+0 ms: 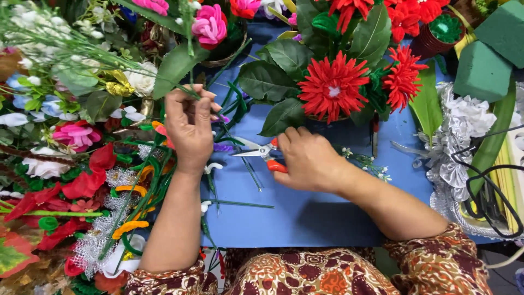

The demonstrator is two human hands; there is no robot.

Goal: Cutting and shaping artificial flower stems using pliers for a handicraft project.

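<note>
the left hand (pixel 188 128) pinches a thin green stem (pixel 136 71) over the blue counter (pixel 305 216); the right hand (pixel 308 161) grips orange-handled scissors (pixel 262 153), blades parted near fingers—a slip could nick them.

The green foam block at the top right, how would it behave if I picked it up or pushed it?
The green foam block is probably light for its size, given its matte, porous look. Its flat faces suggest it would slide rather than roll. The surface likely dents or crumbles under fingertips. It leans against a second block, so pushing may shift both.
</note>
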